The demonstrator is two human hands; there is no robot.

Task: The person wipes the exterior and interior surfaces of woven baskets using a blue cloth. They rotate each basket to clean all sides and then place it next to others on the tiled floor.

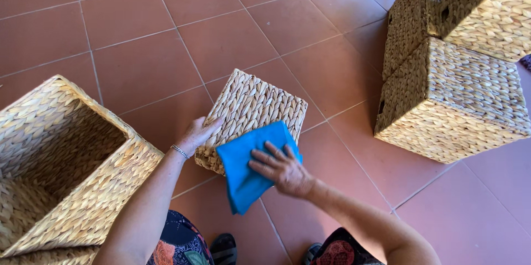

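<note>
A small woven straw basket point(251, 107) stands upside down on the red tiled floor in front of me. My left hand point(196, 134) rests flat on its near left edge, fingers stretched, with a thin bracelet at the wrist. My right hand point(281, 168) presses a bright blue cloth point(246, 174) against the basket's near side. The cloth hangs down past the basket's edge toward the floor.
A large open woven basket point(66, 171) lies at the left, its opening facing up. Two more woven baskets point(453, 96) are stacked at the upper right. My dark sandals point(224, 248) show at the bottom. Red floor tiles point(138, 33) spread around.
</note>
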